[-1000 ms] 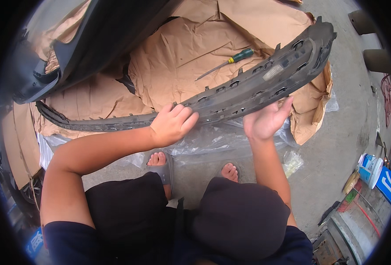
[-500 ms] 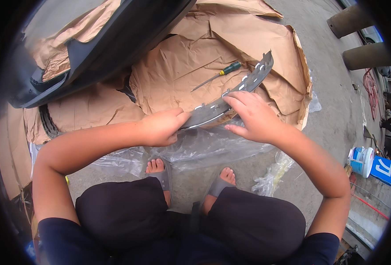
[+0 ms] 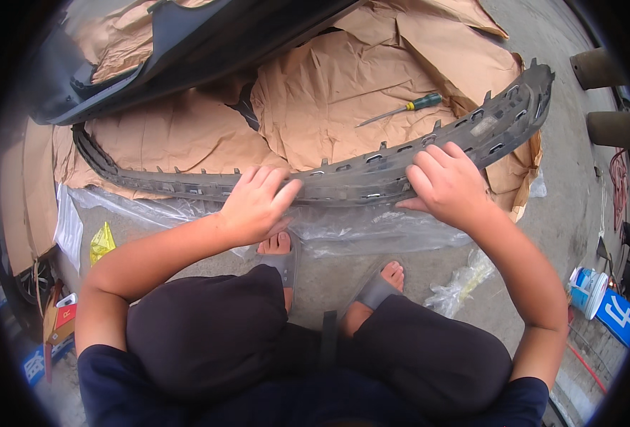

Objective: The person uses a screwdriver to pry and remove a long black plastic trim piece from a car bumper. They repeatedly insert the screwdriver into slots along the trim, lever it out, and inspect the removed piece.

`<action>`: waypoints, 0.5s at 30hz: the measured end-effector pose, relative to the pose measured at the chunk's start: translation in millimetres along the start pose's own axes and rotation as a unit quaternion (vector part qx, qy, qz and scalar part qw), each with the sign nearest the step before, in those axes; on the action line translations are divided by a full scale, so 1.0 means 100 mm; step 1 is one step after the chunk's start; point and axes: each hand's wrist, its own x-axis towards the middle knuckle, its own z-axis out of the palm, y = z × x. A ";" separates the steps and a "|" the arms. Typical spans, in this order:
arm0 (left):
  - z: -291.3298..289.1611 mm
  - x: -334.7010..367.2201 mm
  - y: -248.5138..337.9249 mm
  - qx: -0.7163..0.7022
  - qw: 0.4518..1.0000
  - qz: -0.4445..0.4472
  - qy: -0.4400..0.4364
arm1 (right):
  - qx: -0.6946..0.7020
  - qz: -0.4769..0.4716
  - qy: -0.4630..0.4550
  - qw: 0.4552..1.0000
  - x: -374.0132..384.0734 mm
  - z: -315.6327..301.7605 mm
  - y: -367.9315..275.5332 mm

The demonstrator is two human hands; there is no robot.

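A long, curved dark plastic trim strip (image 3: 350, 186), edged with clips and slots, stretches across in front of me. My left hand (image 3: 254, 201) grips it left of its middle, fingers over the top. Farther right, my right hand (image 3: 448, 183) has its fingers curled over the strip, thumb at the lower edge. Beyond the strip lies a screwdriver (image 3: 400, 110) with a green and yellow handle on brown paper (image 3: 322, 92). A large dark car bumper (image 3: 208, 53) fills the upper left.
Clear plastic film (image 3: 343, 231) lies between the strip and my feet. A yellow wrapper (image 3: 102, 242) and flattened cardboard (image 3: 27, 199) are at the left. On the right stand a white and blue bucket (image 3: 586, 292), a blue sign (image 3: 619, 317) and two thick posts (image 3: 603, 69).
The strip has turned, so its slotted face and more of its length now show. My hands are farther apart along it, and my left hand's fingers have come over its top.
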 end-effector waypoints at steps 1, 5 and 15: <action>0.06 -0.12 -0.08 0.015 0.999 -0.034 -0.008 | -0.006 -0.003 0.011 1.000 -0.02 0.01 -0.01; 0.33 -0.35 -0.41 0.066 0.997 -0.043 0.026 | -0.026 -0.017 0.040 0.999 -0.06 0.04 -0.03; 0.38 -0.48 -0.34 0.065 0.995 -0.030 0.076 | -0.091 -0.012 0.135 0.987 -0.25 0.11 -0.33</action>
